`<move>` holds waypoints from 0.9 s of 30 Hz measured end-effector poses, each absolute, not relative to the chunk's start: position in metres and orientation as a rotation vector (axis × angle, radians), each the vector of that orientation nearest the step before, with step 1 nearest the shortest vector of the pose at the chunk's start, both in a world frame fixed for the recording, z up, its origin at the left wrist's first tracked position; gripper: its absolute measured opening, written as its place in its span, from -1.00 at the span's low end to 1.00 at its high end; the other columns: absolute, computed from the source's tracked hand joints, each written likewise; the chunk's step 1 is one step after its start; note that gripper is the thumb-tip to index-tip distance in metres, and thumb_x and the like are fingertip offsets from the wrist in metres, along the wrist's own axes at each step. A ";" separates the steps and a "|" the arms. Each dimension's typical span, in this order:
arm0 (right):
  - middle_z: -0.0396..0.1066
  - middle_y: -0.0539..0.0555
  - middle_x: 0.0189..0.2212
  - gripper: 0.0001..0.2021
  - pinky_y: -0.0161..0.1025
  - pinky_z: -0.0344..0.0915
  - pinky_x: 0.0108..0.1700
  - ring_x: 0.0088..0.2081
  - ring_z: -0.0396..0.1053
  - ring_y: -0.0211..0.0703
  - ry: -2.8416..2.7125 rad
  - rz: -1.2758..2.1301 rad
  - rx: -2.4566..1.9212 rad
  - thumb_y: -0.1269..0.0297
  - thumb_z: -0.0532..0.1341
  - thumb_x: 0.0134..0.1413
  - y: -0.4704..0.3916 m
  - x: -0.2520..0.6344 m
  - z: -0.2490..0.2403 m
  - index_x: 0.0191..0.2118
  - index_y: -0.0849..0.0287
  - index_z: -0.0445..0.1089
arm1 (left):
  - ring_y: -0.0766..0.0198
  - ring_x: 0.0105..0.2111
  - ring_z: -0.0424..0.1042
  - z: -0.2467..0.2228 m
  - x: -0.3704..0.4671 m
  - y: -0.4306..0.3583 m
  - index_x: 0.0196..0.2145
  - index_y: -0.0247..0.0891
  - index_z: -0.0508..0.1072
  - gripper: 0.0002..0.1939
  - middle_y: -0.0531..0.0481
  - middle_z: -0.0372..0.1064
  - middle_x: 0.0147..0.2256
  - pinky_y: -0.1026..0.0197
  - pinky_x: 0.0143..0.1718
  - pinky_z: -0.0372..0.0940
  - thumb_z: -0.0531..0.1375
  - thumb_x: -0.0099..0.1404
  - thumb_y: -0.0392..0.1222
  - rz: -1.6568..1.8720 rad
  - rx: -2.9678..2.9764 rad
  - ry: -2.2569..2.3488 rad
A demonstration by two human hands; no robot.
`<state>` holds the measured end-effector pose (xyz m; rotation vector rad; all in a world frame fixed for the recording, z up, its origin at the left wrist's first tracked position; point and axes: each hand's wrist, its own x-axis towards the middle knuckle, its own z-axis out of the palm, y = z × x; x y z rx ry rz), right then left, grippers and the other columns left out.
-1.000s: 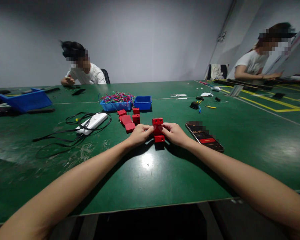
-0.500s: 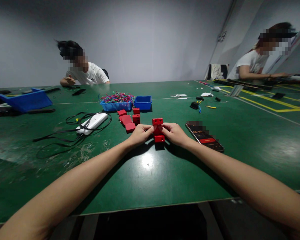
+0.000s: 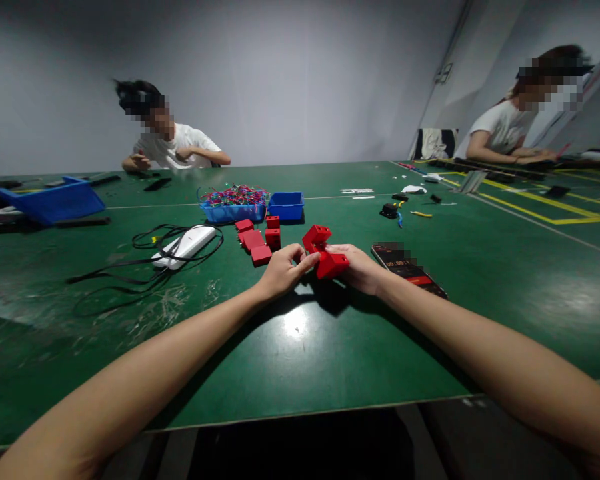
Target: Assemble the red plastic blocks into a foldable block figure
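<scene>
A red block piece [image 3: 333, 265] with small holes is tilted above the green table, between both hands. My left hand [image 3: 284, 272] pinches its left side with thumb and fingers. On its right side my right hand [image 3: 359, 268] grips it, the fingers partly hidden behind the piece. Several other red blocks [image 3: 253, 241] lie on the table left of my hands. Beyond them are a blue tray [image 3: 234, 212] full of thin coloured wires and a smaller blue bin [image 3: 286, 207].
A phone [image 3: 405, 268] lies right of my right hand. A white power strip [image 3: 187, 245] with black cables is at the left, a large blue bin [image 3: 55, 200] beyond it. Two people sit across the table [image 3: 260, 360]. Small black parts [image 3: 389, 211] lie at the back right.
The red piece has turned from upright to tilted between my hands. My right hand has shifted slightly around its right side. The person at the back left has raised an arm to the chest.
</scene>
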<state>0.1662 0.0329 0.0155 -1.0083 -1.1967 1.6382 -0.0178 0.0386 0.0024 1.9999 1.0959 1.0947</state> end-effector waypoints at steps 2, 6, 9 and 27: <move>0.49 0.06 -0.50 -0.84 -0.28 0.21 -0.39 -0.51 0.33 -0.24 -1.184 1.681 -1.017 0.22 0.28 0.04 0.031 0.165 0.018 -0.38 0.23 0.48 | 0.33 -0.43 0.28 0.000 -0.018 0.043 -0.34 -0.28 0.33 -0.52 0.04 0.32 -0.41 0.26 -0.35 0.23 0.17 0.19 0.27 1.120 1.845 1.034; 0.46 0.02 -0.55 -0.85 -0.31 0.18 -0.43 -0.55 0.28 -0.29 -1.188 1.817 -1.034 0.28 0.29 0.05 0.026 0.164 0.022 -0.45 0.24 0.47 | 0.24 -0.26 0.41 -0.001 -0.018 0.047 -0.09 -0.29 0.40 -0.36 -0.09 0.43 -0.21 0.23 -0.20 0.29 0.15 0.16 0.35 1.006 1.748 0.771; 0.44 0.00 -0.58 -0.81 -0.33 0.16 -0.46 -0.57 0.26 -0.31 -1.197 1.860 -1.044 0.25 0.32 0.04 0.022 0.163 0.024 -0.48 0.25 0.45 | 0.24 -0.28 0.42 -0.001 -0.017 0.046 -0.20 -0.33 0.47 -0.36 -0.09 0.45 -0.29 0.24 -0.22 0.28 0.13 0.17 0.37 0.960 1.664 0.735; 0.45 -0.01 -0.50 -0.85 -0.42 0.21 -0.61 -0.58 0.42 -0.30 -1.205 1.685 -1.057 0.26 0.23 0.19 0.028 0.159 0.019 -0.15 0.17 0.32 | 0.42 -0.61 0.24 0.002 -0.013 0.045 -0.26 -0.25 0.27 -0.50 0.15 0.26 -0.54 0.34 -0.54 0.17 0.22 0.16 0.25 1.264 1.473 1.023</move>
